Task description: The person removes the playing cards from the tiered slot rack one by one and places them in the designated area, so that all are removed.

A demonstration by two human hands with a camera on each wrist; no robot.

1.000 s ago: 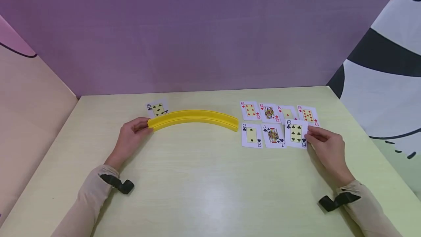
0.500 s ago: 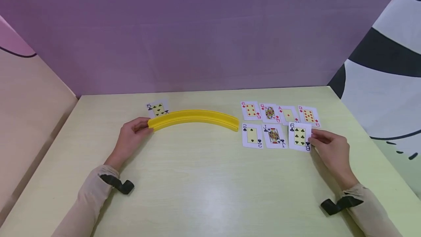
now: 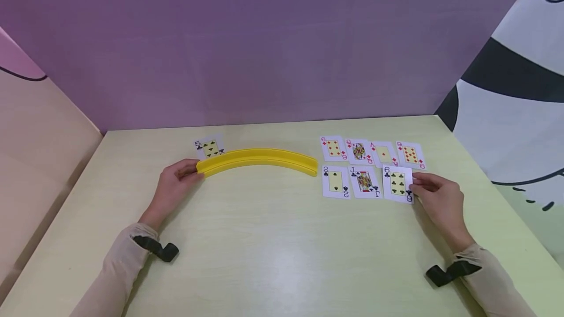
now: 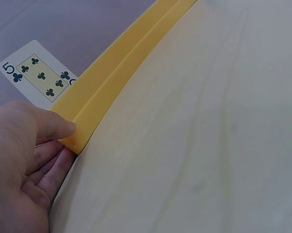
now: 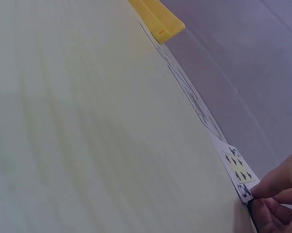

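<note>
A yellow curved playing card holder [image 3: 260,157] stands on the table, its left end pinched between thumb and fingers of my left hand [image 3: 174,187]. In the left wrist view, the thumb lies on the near face of the holder [image 4: 112,73]. Behind that end stands the five of clubs [image 3: 209,147], its lower part hidden by the holder. My right hand [image 3: 440,204] pinches the right edge of the six of clubs [image 3: 398,184], which is face up at the right end of the front row. Whether this card lies fully flat I cannot tell.
Left of the six lie the two of spades [image 3: 336,182] and jack of clubs [image 3: 364,181]. Behind them is a row with the six of diamonds [image 3: 333,148], queen [image 3: 358,151], ace [image 3: 384,153] and nine [image 3: 410,154]. A purple wall [image 3: 273,43] borders the table's back.
My right hand has brought the six of clubs slightly nearer to me, away from the back row and in line beside the jack. The left hand and card holder stay in place.
</note>
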